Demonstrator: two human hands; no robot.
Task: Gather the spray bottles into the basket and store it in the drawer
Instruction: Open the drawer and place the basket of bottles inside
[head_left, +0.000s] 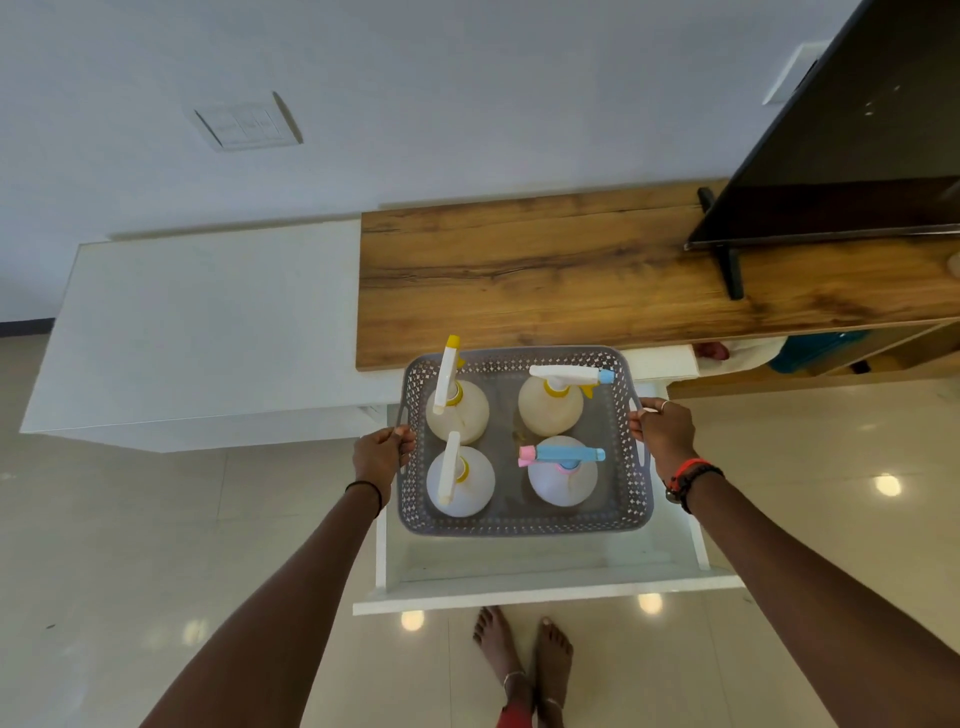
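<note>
A grey perforated basket (519, 524) hangs over the open white drawer (545, 590), gripped by its side handles. My left hand (382, 454) is closed on the left handle and my right hand (665, 434) on the right one. Several round spray bottles stand upright inside: a yellowish one with a yellow-tipped white sprayer (457, 410) at the back left, a yellowish one with a blue-tipped sprayer (550, 408) at the back right, a white one (457, 488) at the front left, and a white one with a blue and pink sprayer (563, 475) at the front right.
The drawer is pulled out from a low cabinet with a white top (208, 322) on the left and a wooden top (545, 275) on the right. A black television (857, 145) on a stand occupies the right end. My bare feet (524, 660) stand on the glossy tiled floor before the drawer.
</note>
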